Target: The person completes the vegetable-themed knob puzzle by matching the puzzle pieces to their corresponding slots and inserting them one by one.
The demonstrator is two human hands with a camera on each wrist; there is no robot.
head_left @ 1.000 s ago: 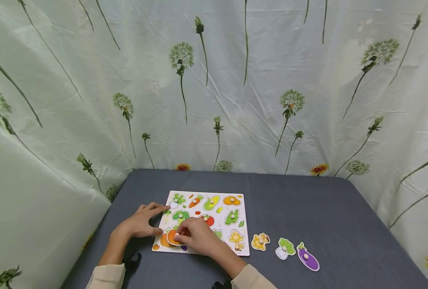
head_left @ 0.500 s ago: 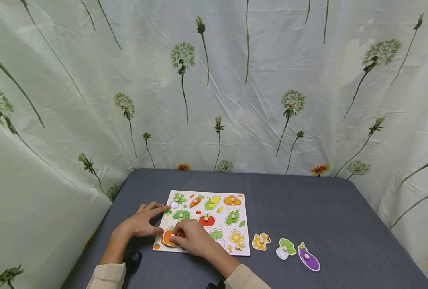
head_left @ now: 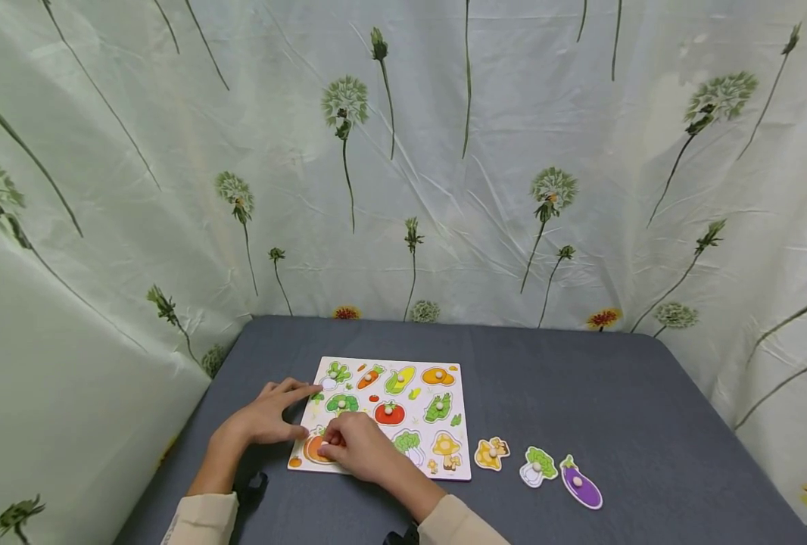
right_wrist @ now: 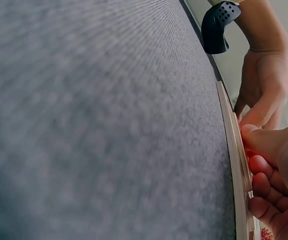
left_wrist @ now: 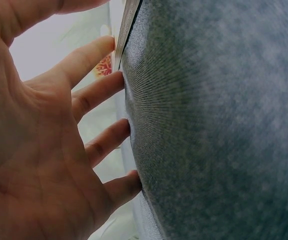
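Note:
A white wooden vegetable puzzle board [head_left: 422, 446] lies on the dark grey table. My right hand [head_left: 366, 446] pinches an orange pumpkin puzzle piece [head_left: 315, 450] over the board's near left corner; its fingers hide the piece's knob. In the right wrist view the pumpkin piece [right_wrist: 241, 155] appears edge-on against the board [right_wrist: 230, 150], with the right hand [right_wrist: 284, 170] over it. At the board's left edge my left hand [head_left: 267, 416] is spread, index fingertip and thumb touching the board. The left wrist view shows that hand [left_wrist: 49, 130] with straight fingers, several tips on the table.
Right of the board lie loose knobbed pieces: a yellow mushroom [head_left: 490, 454], a green-and-white leafy vegetable [head_left: 537, 467] and a purple eggplant [head_left: 581, 483]. Several pieces, such as the tomato [head_left: 390, 413] and broccoli [head_left: 342, 403], sit on the board. A dandelion-print curtain [head_left: 444, 189] surrounds the table [head_left: 581, 393].
My right hand has moved slightly left with the pumpkin piece, which now lines up more closely with the pumpkin picture on the board. The left hand has stayed in place.

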